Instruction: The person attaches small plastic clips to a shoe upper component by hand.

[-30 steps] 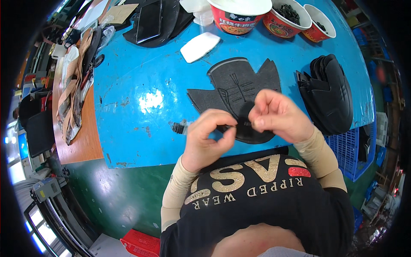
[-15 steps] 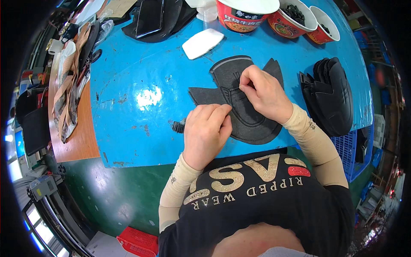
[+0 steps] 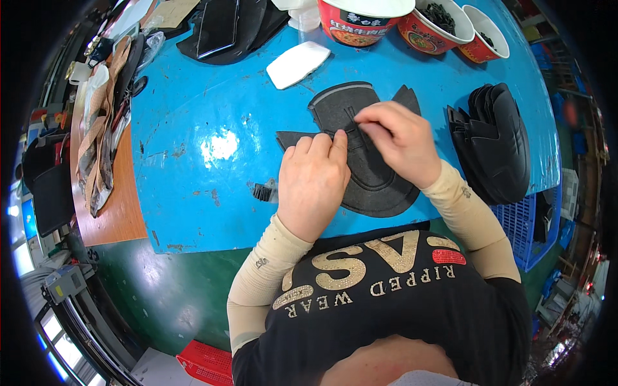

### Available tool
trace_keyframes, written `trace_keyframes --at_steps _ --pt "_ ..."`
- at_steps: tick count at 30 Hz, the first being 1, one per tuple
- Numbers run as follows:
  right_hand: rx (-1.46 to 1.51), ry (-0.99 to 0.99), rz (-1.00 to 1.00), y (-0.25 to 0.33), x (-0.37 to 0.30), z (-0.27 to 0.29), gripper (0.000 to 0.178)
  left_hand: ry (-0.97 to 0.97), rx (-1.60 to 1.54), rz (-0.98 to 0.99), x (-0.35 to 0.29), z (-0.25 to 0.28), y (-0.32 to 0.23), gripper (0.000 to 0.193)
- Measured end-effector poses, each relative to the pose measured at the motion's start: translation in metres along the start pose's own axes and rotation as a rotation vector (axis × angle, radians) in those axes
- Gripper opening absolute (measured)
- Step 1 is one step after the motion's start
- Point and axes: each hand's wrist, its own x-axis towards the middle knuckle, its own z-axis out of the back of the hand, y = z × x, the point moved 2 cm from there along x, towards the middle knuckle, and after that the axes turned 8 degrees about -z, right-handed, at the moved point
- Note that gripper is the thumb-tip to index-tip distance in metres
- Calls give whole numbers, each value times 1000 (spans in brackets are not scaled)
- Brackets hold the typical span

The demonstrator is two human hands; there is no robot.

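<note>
With twelve o'clock at the tabletop's far side, a dark grey, soft-looking panel [image 3: 373,190] with moulded lines and pointed side flaps is laid flat near the body on the blue, glossy tabletop [image 3: 187,206]. Its nine o'clock flap is partly covered by the left hand [image 3: 314,183], whose index fingertip is rested on the panel's middle; whether anything is gripped by that hand's other fingers cannot be told. At one o'clock, the thumb and index finger of the right hand [image 3: 404,140] are brought together over the raised lines; anything pinched between them is too small to be made out. The panel could be dragged askew if pressure is eased on so smooth a surface, and a small dark scrap, if dropped, could easily be lost against it. Between eight and nine o'clock, a short black bristled strip [image 3: 262,192] is left just beside the left hand and could be knocked by it. On the three o'clock side, sideways room is limited by a stack of black, rounded, moulded pieces [image 3: 497,141]. A white, oblong pad [image 3: 299,65] is set at eleven, and three red-and-white paper tubs [image 3: 353,33] are ranged from twelve towards two, bounding the far reach.
</note>
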Motion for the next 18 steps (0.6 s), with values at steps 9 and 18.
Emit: trace_keyframes --at_steps 9,18 --pt "-275 33 167 -5 -11 1 17 0 9 -15 1 -2 0 36" --pt "-277 -46 168 0 -10 4 21 -39 -84 27 -6 2 9 31"
